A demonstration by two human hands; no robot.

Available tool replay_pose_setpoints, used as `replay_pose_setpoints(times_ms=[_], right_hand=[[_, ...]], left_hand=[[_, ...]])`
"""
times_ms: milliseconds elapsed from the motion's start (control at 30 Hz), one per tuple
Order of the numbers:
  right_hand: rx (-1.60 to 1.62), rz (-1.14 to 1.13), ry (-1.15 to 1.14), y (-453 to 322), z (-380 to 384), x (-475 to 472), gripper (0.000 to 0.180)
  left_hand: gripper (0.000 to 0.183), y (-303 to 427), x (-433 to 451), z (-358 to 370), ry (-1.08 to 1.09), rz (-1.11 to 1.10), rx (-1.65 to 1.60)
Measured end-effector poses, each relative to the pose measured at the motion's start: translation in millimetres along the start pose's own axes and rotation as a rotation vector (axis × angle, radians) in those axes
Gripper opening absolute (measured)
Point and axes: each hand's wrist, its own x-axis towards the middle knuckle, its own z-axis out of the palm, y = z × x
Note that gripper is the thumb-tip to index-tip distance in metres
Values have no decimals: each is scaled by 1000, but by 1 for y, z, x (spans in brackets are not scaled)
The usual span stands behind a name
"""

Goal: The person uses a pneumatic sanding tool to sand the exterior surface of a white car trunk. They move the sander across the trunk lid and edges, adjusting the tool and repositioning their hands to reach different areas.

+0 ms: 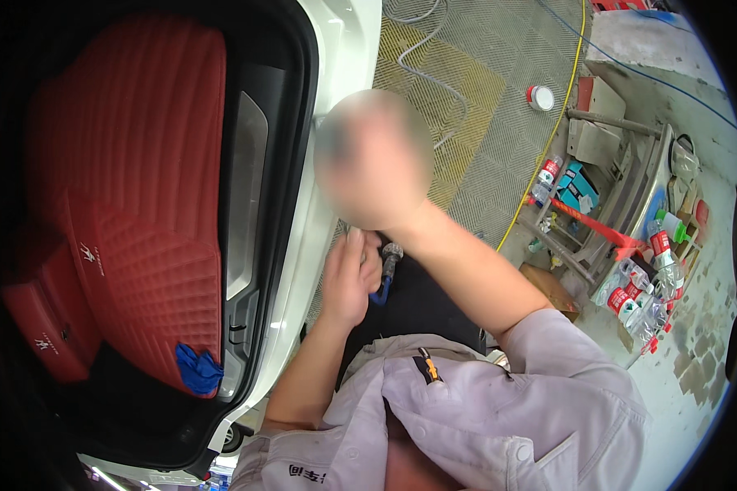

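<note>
My left hand [351, 276] is curled beside the white car body edge [319, 239], fingers bent inward. Whether it grips something is hidden by the fingers. Just right of it is a grey, worn fitting [392, 253] joined to a blue curved hose or handle [381, 291]; I cannot tell whether the hand touches it. My right hand [374, 162] reaches to the car's edge above the left hand, but a blur covers it, so its fingers and anything in them cannot be made out.
Red quilted lining [153, 141] fills the open car boot, with a blue cloth or glove [198, 368] on it. A grey hose [430, 77] crosses the floor mat [497, 55]. At right, a metal frame [635, 190], plastic bottles [629, 307] and a white tub [542, 98] stand about.
</note>
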Motion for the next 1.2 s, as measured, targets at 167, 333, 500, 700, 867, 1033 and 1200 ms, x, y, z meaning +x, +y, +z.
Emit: replay_pose_setpoints(times_ms=[167,333,500,700,867,1033,1200], right_hand=[[-52,-66,78,17,-15,47,53],[8,-71,-6,4,-9,20,52],[34,14,-115,-15,-2,-22,52],[39,24,-146,-28,10,-61,54],[70,9,-191,-31,22,-88,54],[38,-23,-233,-37,37,-119,56],[31,-134,-193,-26,47,-136,55]], left_hand=[[39,24,38,19,-82,26,-25],[40,11,15,13,-45,20,-42],[39,-11,-22,-12,-16,-23,-65],[40,-38,-52,-37,-3,-22,-95],[40,-64,-71,-55,19,-1,-110],[39,-95,-93,-74,78,31,-143],[39,-104,-99,-69,104,71,-152]])
